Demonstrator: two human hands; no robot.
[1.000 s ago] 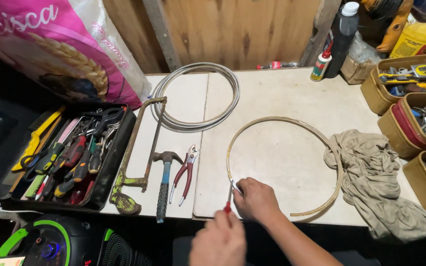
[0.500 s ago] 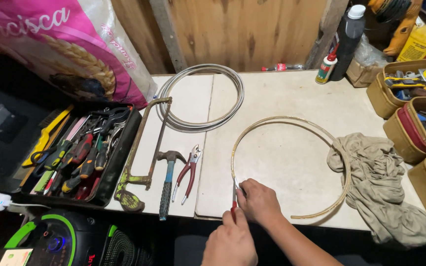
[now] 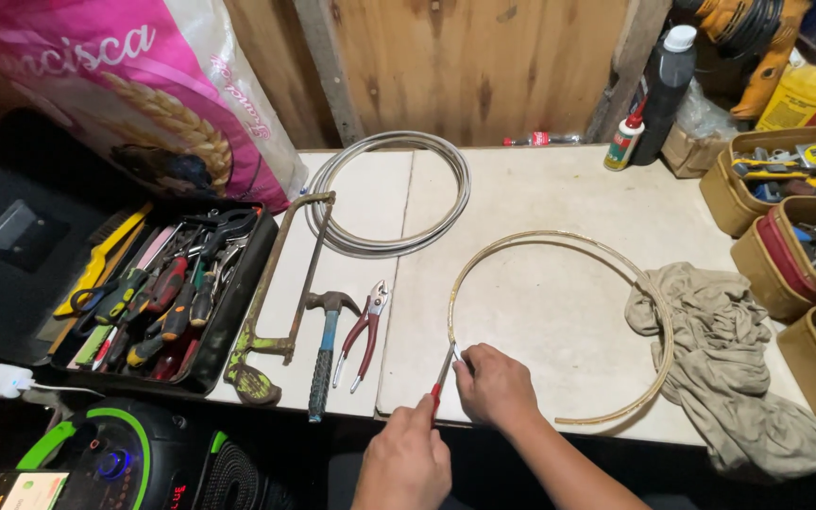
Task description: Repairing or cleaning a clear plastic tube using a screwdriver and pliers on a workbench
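A thin yellowish hoop of cable [image 3: 649, 283] lies curled on the white bench top [image 3: 540, 198]. My right hand [image 3: 495, 387] presses on its near-left end at the bench's front edge. My left hand [image 3: 406, 463], just below and left of it, grips a slim red-handled tool [image 3: 440, 378] whose metal tip touches that same cable end. A hammer [image 3: 325, 349], red-handled pliers [image 3: 363, 335] and a rusty hacksaw [image 3: 280, 302] lie to the left of my hands.
A coil of grey cable [image 3: 389, 189] lies at the back. A black tray of hand tools [image 3: 167, 293] stands at the left, a crumpled beige rag [image 3: 729, 368] at the right. Several tan boxes of hardware [image 3: 805, 246] line the right edge; bottles [image 3: 658, 90] stand behind.
Both hands stay at the near-left end of the hoop; the left hand with the tool has edged slightly closer to it. The hoop has not moved.
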